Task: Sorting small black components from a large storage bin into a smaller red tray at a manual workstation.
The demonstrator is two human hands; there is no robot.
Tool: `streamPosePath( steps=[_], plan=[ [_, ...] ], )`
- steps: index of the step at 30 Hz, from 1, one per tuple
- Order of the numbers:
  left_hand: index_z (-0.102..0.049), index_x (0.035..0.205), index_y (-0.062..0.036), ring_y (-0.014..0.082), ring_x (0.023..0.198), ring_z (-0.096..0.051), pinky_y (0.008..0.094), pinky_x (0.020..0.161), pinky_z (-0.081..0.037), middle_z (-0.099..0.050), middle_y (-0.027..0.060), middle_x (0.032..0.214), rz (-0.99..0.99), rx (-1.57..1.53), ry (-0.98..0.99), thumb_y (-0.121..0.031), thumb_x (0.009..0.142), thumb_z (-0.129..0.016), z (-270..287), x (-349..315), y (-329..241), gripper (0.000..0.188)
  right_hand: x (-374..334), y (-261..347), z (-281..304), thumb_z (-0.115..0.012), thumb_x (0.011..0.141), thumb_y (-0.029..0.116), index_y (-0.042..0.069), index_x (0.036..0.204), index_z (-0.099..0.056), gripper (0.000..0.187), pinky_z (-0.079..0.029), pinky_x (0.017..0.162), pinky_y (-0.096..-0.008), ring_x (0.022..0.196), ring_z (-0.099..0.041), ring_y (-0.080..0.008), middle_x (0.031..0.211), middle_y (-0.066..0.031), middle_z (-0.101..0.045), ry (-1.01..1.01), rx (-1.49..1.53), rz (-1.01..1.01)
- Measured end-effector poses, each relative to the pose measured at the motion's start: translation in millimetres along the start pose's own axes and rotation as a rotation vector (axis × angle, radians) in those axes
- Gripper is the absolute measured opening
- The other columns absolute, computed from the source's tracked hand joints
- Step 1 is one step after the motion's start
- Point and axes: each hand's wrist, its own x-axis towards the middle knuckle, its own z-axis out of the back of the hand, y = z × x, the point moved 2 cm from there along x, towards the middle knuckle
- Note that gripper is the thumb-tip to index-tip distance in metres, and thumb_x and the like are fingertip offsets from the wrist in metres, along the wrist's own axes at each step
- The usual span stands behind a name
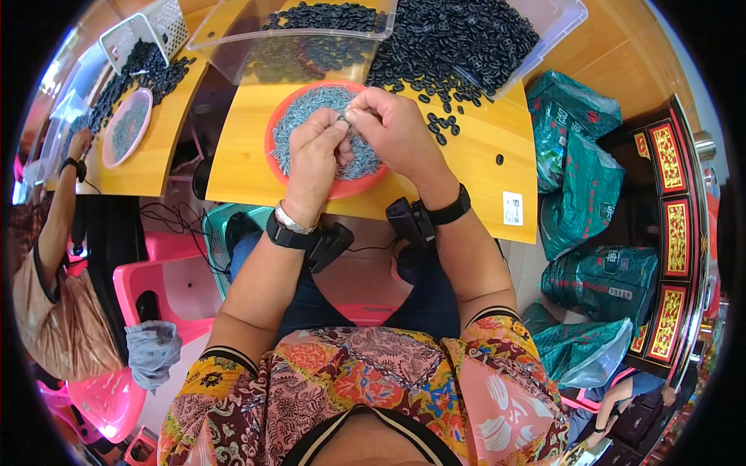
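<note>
My left hand [315, 151] and my right hand [398, 130] meet over a red bowl [272, 161] on the yellow wooden table. The bowl is filled with small grey screws [312, 106]. Thumbs and fingertips of both hands are pinched together around something tiny, mostly hidden between them. The left hand's other fingers curl inward above the screws. Just beyond the bowl lies a large heap of small black oval pieces [458, 43], with several loose ones [441, 124] scattered toward my right hand.
A clear plastic bin [318, 33] with more black pieces stands behind the bowl. Green bags [583, 194] crowd the right side. At the left table, a co-worker's hand [81, 141] is near a pink-rimmed bowl [109, 147]. A pink stool [132, 272] and cables are below.
</note>
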Motion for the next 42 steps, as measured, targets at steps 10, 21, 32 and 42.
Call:
streamPosePath(
  steps=[10,21,32,42],
  plan=[
    [-0.054,0.078,-0.0054,0.0078,0.055,-0.049,0.0206,0.052,-0.038,-0.054,0.0004,0.064,-0.013,-0.058,0.027,-0.010,0.090,-0.048,1,5,-3,0.014,-2,-6,42,-0.063,0.085,0.014,0.000,0.091,-0.065,0.016,-0.046,0.060,-0.0243,0.066,-0.056,-0.0075,0.070,-0.0024,-0.062,-0.049,-0.076,-0.046],
    [-0.053,0.077,-0.0067,0.0080,0.057,-0.049,0.0212,0.054,-0.038,-0.053,-0.0004,0.064,-0.017,-0.040,0.023,-0.011,0.090,-0.048,9,8,-15,0.014,-79,-72,185,-0.078,0.067,0.028,0.002,0.076,-0.068,0.029,-0.049,0.062,-0.0387,0.067,-0.064,-0.0300,0.075,-0.0172,-0.066,-0.154,-0.845,-0.797],
    [-0.052,0.075,-0.0073,0.0072,0.056,-0.046,0.0208,0.053,-0.036,-0.052,-0.0006,0.063,-0.005,-0.033,0.027,-0.010,0.089,-0.048,5,8,-13,0.015,-53,-91,152,-0.073,0.071,0.017,0.002,0.069,-0.064,0.017,-0.048,0.056,-0.0334,0.057,-0.061,-0.0193,0.063,-0.0109,-0.063,-0.153,-0.799,-0.572],
    [-0.051,0.074,-0.0071,0.0074,0.056,-0.045,0.0212,0.053,-0.036,-0.052,-0.0003,0.061,-0.006,-0.032,0.079,-0.010,0.089,-0.048,5,4,-9,0.016,-29,-70,111,-0.060,0.089,0.011,0.004,0.101,-0.062,0.014,-0.051,0.063,-0.0204,0.068,-0.062,-0.0080,0.082,-0.0020,-0.066,-0.140,0.356,-0.410]
  ],
)
